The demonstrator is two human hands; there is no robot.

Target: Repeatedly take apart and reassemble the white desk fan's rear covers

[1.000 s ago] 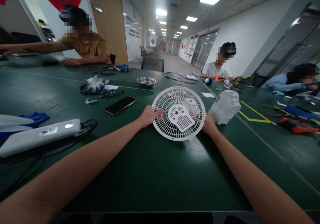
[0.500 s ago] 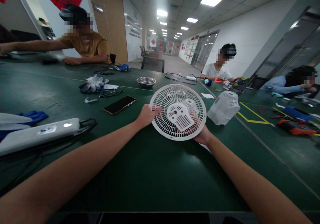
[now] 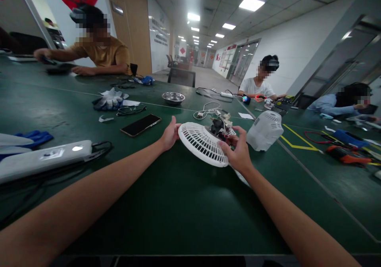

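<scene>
A round white fan grille (image 3: 205, 144) is tilted above the green table, its slotted face turned down toward me. On its upper side sits a dark fan motor (image 3: 219, 126) with wires and pale parts. My left hand (image 3: 171, 135) supports the grille's left rim, thumb raised and fingertips partly hidden behind the rim. With thumb and fingers curled, my right hand (image 3: 240, 152) grips the right side of the grille beside the motor. A white plastic housing (image 3: 266, 130) stands just right of that hand. Part of a white curved piece (image 3: 242, 177) shows below my right wrist.
A white cable (image 3: 205, 110) lies behind the grille, near a metal bowl (image 3: 173, 97). To the left are a phone (image 3: 141, 125), gloves (image 3: 109, 100) and a white power bank-like device (image 3: 47, 160). A multimeter (image 3: 347, 155) lies right. Several people sit around the table.
The grille has tipped from facing me to nearly flat, exposing the motor. My right hand has come from behind it to its right side; my left thumb has lifted off the slats.
</scene>
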